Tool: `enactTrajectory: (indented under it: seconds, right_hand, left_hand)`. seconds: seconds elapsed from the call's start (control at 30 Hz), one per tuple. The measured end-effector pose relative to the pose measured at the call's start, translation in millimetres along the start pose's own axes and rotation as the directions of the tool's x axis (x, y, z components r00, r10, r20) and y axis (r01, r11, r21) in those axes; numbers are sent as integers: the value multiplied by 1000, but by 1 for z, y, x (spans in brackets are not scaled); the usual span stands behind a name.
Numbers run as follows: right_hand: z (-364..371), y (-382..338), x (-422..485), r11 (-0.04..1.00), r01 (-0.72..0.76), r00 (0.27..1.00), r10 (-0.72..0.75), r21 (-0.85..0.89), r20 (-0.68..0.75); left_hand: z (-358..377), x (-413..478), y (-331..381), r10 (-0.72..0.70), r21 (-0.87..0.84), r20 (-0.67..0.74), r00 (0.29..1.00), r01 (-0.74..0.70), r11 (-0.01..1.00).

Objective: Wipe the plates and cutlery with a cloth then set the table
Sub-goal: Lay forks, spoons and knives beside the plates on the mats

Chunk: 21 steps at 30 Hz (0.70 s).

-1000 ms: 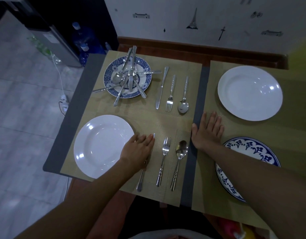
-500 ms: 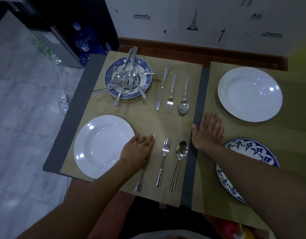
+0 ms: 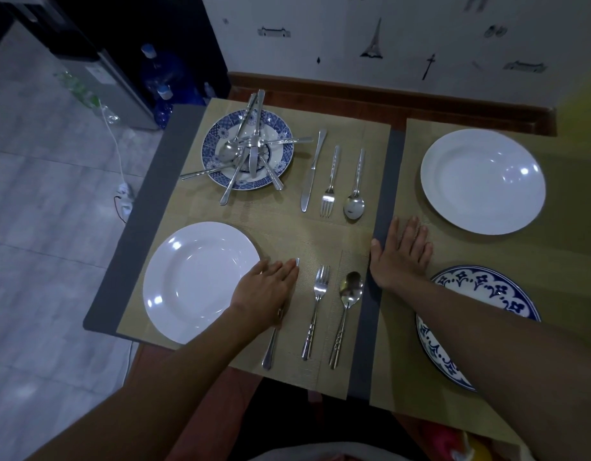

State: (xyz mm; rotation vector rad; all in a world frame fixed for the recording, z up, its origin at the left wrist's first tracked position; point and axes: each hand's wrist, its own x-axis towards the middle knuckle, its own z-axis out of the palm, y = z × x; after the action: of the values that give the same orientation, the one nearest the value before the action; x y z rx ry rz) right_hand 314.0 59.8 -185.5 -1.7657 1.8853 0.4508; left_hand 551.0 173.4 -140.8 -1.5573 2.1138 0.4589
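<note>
1. Hardly anything has been moved since the earlier frames: both hands are found on the same spots, and only a slight camera shift is noted.
2. Left hand [image 3: 265,291] is laid flat over the upper part of the near knife [image 3: 270,347]. Its fingers are straight and together and nothing is gripped. The blade tip is seen past the fingertips and the handle sticks out below the wrist.
3. Right hand [image 3: 400,254] is pressed palm-down on the edge of the right mat [image 3: 470,344]. Its fingers are spread and straight, the thumb is at the grey strip [image 3: 392,168], and nothing is held.
4. Near knife, fork [image 3: 315,314] and spoon [image 3: 347,304] are lined up beside the near white plate [image 3: 197,281] on the left mat [image 3: 287,234]. A far set [image 3: 330,181] of knife, fork and spoon is laid further back.
5. Far white plate [image 3: 482,181] is set on the right mat. A blue plate [image 3: 480,284] is partly hidden under the right forearm, near the mat's front edge.
6. Loose cutlery [image 3: 250,148] is heaped on a back plate [image 3: 210,141]. No cloth is seen.
7. Risk: the near knife may be skewed out of line if the flat hand is dragged, since it is only pressed. The near white plate's rim, just beside the left fingers, may be bumped.
8. Risk: the blue plate could be knocked toward the edge if the right forearm is pulled back low. Overhanging handles in the heap could be tipped off if the back plate is shifted.
</note>
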Motion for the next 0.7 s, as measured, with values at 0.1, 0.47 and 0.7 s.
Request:
enactTrajectory:
  seconds: [0.1,0.47,0.7]
  right_hand:
    - [-1,0,-1,1000,4,1000,-4,-1,4]
    - [0,0,0,1000,2,1000,-2,5,-6]
    - [0,0,0,1000,1,1000,-1,3,-8]
  left_hand:
    - [0,0,-1,4,-7,-4,1000,-4,1000]
    - [-2,-1,0,3,-16,-11,1000,-3,1000]
    - [-5,-1,-1,6,-30,-16,1000,-6,1000]
